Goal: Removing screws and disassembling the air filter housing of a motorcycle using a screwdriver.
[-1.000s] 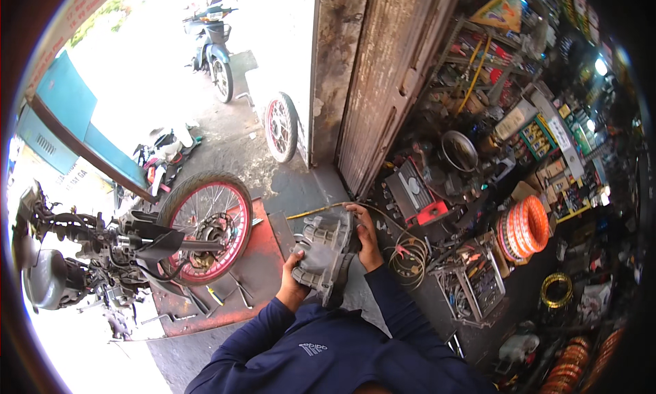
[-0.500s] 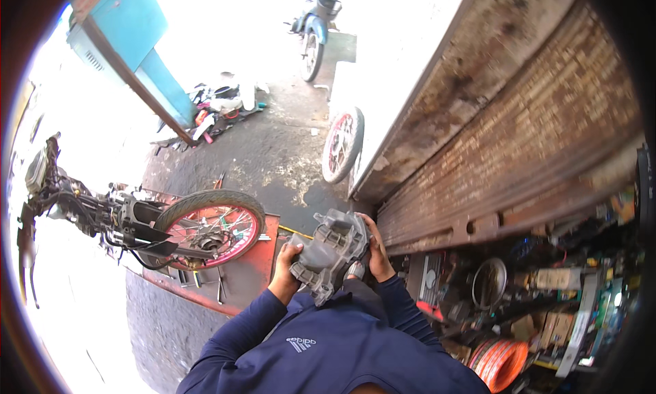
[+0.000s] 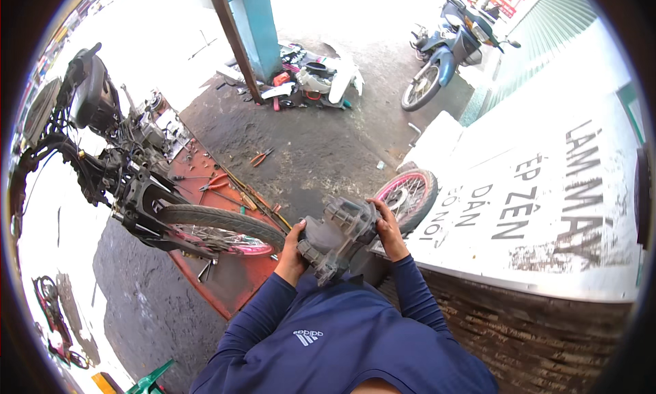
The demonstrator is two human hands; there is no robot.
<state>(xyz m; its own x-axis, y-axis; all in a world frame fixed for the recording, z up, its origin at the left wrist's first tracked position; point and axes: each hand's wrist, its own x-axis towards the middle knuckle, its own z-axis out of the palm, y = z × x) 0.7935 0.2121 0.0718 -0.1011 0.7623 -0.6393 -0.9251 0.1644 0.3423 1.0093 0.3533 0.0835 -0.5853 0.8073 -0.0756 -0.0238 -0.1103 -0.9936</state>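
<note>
A dirty grey plastic housing (image 3: 335, 237), with a moulded frame and a smooth middle, is held in front of my chest in both hands. My left hand (image 3: 292, 257) grips its left end, thumb on top. My right hand (image 3: 388, 233) has its fingers wrapped round the right end. Beyond my left hand lies a motorcycle front wheel with a pink rim (image 3: 225, 226), joined to a stripped motorcycle (image 3: 126, 175) on a red work platform (image 3: 232, 291). Just past my right hand, another pink-rimmed wheel (image 3: 417, 196) leans by a white signboard.
A dark blue scooter (image 3: 444, 59) stands at the back right. Loose white body panels (image 3: 342, 83) are heaped by a blue post (image 3: 256, 35). Pliers (image 3: 261, 158) lie on the stained ground. The lettered white signboard (image 3: 533, 257) borders my right side above a rusty brown shutter (image 3: 512, 339).
The view has turned away from the cluttered shop shelves toward the doorway and outside, with the signboard now on the right. Both my hands still hold the housing, moving along with me.
</note>
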